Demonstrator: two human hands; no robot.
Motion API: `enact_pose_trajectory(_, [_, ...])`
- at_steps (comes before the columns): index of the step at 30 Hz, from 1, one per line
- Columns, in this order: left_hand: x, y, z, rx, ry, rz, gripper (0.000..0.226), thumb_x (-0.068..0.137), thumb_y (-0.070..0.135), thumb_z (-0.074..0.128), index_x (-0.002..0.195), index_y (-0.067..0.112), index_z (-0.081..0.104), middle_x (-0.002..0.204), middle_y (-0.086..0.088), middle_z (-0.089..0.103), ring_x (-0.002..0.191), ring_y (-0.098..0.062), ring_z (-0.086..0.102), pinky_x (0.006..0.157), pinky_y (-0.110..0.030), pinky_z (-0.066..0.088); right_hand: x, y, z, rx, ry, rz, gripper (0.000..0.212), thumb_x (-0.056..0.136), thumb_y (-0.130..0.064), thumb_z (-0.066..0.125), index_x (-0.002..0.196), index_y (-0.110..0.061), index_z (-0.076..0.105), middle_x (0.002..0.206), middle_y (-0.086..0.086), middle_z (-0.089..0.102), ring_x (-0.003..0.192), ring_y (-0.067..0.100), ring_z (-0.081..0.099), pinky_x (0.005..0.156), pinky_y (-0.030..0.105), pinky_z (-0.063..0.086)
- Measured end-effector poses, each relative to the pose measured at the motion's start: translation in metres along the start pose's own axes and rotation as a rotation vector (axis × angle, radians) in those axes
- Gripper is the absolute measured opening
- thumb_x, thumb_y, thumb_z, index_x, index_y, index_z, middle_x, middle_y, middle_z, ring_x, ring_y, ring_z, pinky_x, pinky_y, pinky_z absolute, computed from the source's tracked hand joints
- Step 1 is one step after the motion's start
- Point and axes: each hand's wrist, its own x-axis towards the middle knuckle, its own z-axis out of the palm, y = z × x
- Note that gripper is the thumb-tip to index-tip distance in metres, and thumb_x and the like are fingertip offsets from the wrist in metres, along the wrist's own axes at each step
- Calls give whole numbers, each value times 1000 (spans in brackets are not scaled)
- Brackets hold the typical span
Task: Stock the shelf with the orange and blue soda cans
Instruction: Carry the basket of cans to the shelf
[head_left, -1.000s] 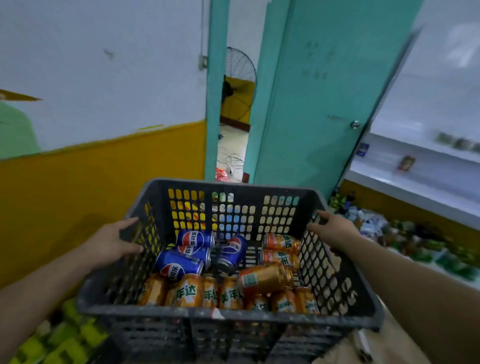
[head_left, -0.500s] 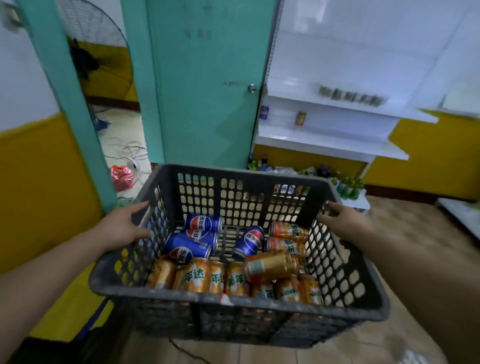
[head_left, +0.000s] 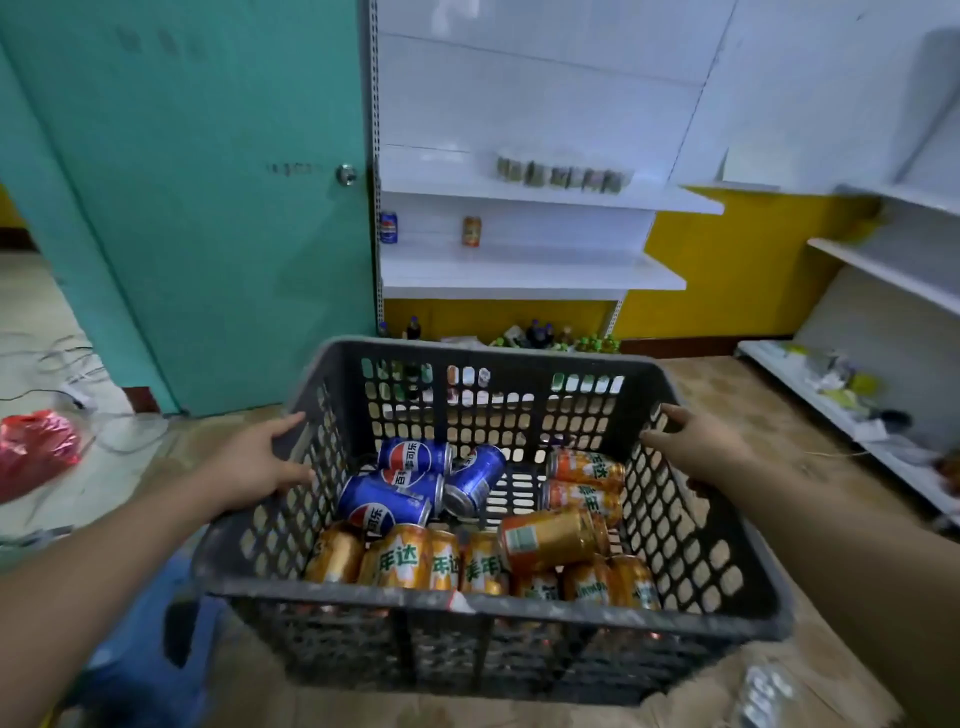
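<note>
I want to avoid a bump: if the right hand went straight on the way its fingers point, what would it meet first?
The right hand grips the crate rim, fingers pointing left across it. Going on, it would probably pass above the orange cans; the far wall may come first, depth is unclear.

Your left hand (head_left: 254, 462) and right hand (head_left: 696, 449) grip opposite walls of the crate (head_left: 493, 603). Between your fingers (head_left: 288, 421), the cans (head_left: 467, 525) lie inside the crate. Beyond your fingers stands the shelf (head_left: 530, 273), carrying two upright cans (head_left: 388, 227).
</note>
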Motion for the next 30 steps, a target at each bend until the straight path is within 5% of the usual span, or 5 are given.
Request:
enact_pose_trajectory(4, [71, 34, 14, 5, -63, 52, 85, 72, 1, 80, 146, 11, 38, 135, -16, 53, 95, -15, 54, 77, -18, 41, 45, 2, -14, 33, 11, 76, 61, 92, -45, 58, 147, -36, 32, 94, 8, 60, 71, 19, 65, 55, 28, 55])
enact_pose_trajectory(9, [177, 66, 29, 14, -174, 99, 89, 70, 2, 82, 146, 14, 38, 115, -16, 64, 71, -21, 63, 65, -27, 51, 107, -8, -23, 66, 47, 171, 61, 92, -43, 59, 146, -34, 34, 97, 7, 60, 68, 16, 63, 46, 24, 45])
enact_pose_trajectory(14, [278, 105, 49, 40, -267, 202, 89, 71, 4, 82, 146, 16, 37, 125, -15, 60, 88, -21, 60, 80, -28, 46, 165, -8, -22, 104, 85, 301, 63, 91, -45, 60, 147, -36, 33, 101, 8, 61, 72, 18, 64, 51, 27, 50])
enact_pose_trajectory(22, [391, 197, 103, 120, -351, 303, 88, 74, 11, 80, 148, 25, 34, 126, -9, 56, 78, -10, 59, 60, -20, 44, 247, 18, -47, 166, 136, 414, 63, 91, -45, 59, 147, -35, 33, 114, 8, 58, 77, 18, 65, 51, 28, 52])
enact_pose_trajectory(30, [469, 259, 186, 104, -379, 274, 87, 75, 10, 79, 147, 30, 34, 117, -8, 54, 81, -20, 64, 70, -35, 55, 354, 59, -81, 129, 153, 433, 64, 91, -45, 59, 147, -34, 32, 126, 10, 57, 80, 17, 63, 53, 29, 51])
